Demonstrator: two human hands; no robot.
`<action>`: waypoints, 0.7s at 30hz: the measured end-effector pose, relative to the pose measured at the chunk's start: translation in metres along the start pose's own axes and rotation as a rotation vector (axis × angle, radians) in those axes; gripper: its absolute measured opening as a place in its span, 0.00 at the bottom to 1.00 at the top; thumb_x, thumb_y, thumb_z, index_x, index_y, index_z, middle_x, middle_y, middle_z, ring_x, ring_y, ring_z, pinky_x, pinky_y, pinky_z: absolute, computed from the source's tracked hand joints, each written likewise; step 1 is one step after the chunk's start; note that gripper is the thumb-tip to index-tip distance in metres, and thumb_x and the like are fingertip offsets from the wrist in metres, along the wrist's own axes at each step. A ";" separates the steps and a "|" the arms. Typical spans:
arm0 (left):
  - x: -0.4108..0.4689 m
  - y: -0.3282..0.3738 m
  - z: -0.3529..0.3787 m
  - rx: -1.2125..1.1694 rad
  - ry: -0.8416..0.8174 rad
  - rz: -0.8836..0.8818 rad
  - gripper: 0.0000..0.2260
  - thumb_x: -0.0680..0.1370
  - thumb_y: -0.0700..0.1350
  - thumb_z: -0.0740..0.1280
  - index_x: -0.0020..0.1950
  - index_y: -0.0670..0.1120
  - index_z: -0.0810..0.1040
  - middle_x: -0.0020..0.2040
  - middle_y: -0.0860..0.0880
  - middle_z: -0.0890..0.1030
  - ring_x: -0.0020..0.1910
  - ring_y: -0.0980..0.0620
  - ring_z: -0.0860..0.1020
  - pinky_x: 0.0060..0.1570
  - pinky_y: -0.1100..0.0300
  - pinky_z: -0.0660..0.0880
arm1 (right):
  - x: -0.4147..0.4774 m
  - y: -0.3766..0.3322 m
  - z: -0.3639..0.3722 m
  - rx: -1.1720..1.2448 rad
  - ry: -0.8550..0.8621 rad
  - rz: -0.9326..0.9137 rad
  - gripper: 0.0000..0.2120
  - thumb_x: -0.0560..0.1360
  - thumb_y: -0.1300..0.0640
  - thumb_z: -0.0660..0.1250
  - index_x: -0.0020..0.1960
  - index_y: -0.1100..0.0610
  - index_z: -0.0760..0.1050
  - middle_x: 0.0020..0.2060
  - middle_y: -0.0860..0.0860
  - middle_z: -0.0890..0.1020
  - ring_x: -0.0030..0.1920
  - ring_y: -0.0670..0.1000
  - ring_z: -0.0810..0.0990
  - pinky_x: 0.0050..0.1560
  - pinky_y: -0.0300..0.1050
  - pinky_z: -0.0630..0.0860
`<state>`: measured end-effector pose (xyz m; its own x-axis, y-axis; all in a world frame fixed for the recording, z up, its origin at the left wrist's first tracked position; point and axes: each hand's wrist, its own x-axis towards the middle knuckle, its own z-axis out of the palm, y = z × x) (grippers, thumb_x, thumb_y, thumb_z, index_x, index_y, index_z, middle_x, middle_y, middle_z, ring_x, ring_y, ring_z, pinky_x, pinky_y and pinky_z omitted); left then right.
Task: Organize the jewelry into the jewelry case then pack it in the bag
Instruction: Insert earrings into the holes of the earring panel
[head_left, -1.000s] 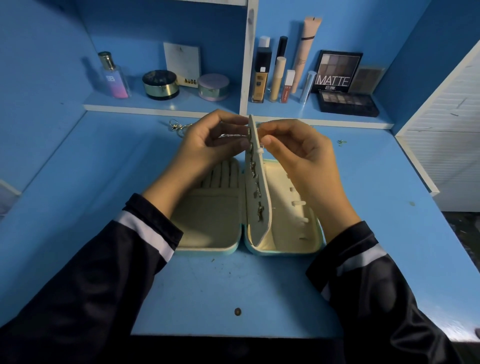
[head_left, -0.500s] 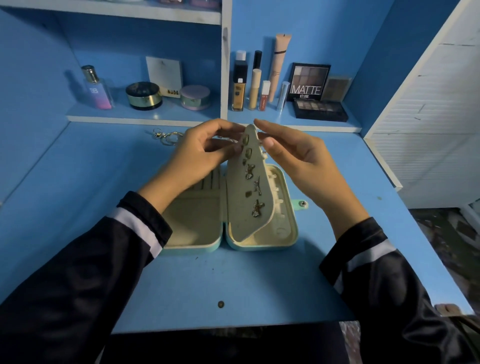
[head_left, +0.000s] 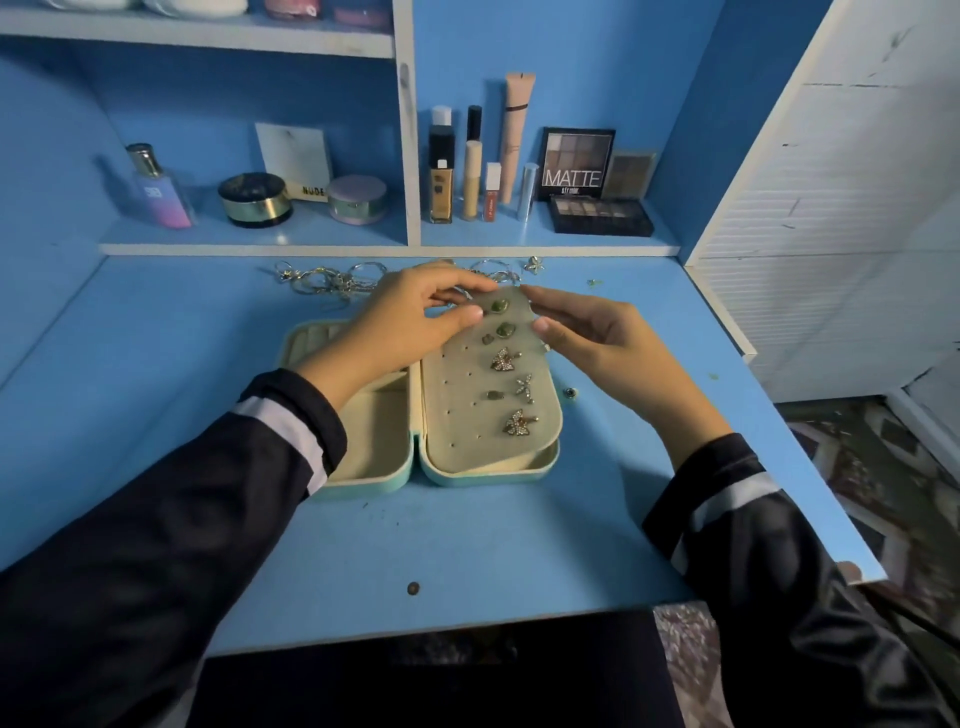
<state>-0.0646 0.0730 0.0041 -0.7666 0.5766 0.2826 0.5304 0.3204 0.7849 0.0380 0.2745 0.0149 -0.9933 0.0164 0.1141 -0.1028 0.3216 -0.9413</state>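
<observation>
Head view: both my hands meet at the far end of the cream earring panel (head_left: 480, 384) in the mint-green hinged jewelry case (head_left: 431, 475) on the blue desk (head_left: 467, 545).
Left hand (head_left: 410, 322): fingers pinched on the panel's top-left corner, beside a green stud (head_left: 498, 305).
Right hand (head_left: 587, 338): fingertips closed on the top-right edge.
Panel: lies almost flat over the case's right half, studded with butterfly earrings (head_left: 505, 359).
Risk: pressing it down unevenly could pop a stud loose; I judge a backing may snag.
Risk: loose silver rings and chains (head_left: 332, 278) lie just beyond my hands; a sleeve could sweep them away.
Bag: not visible.
</observation>
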 end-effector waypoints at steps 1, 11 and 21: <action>0.000 0.001 0.001 0.016 -0.010 0.006 0.14 0.77 0.41 0.71 0.59 0.55 0.79 0.57 0.56 0.82 0.56 0.60 0.79 0.63 0.60 0.74 | 0.000 0.003 -0.001 -0.024 0.003 0.005 0.16 0.78 0.58 0.66 0.65 0.51 0.75 0.55 0.50 0.83 0.56 0.41 0.81 0.58 0.35 0.75; -0.001 0.000 0.005 0.268 -0.063 0.059 0.13 0.78 0.43 0.70 0.62 0.48 0.81 0.57 0.54 0.81 0.56 0.59 0.77 0.58 0.73 0.68 | 0.001 0.029 0.000 -0.172 0.014 0.074 0.16 0.78 0.53 0.66 0.66 0.47 0.75 0.55 0.43 0.82 0.52 0.43 0.78 0.49 0.41 0.77; -0.001 0.000 0.007 0.441 -0.098 0.129 0.12 0.79 0.44 0.67 0.62 0.47 0.81 0.59 0.52 0.81 0.56 0.60 0.75 0.60 0.67 0.65 | 0.000 0.035 0.003 -0.333 0.006 0.038 0.16 0.79 0.55 0.64 0.67 0.50 0.75 0.52 0.53 0.84 0.51 0.56 0.81 0.57 0.50 0.77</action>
<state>-0.0616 0.0780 -0.0006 -0.6578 0.6941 0.2925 0.7385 0.5181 0.4314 0.0343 0.2830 -0.0195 -0.9957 0.0390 0.0839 -0.0425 0.6125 -0.7893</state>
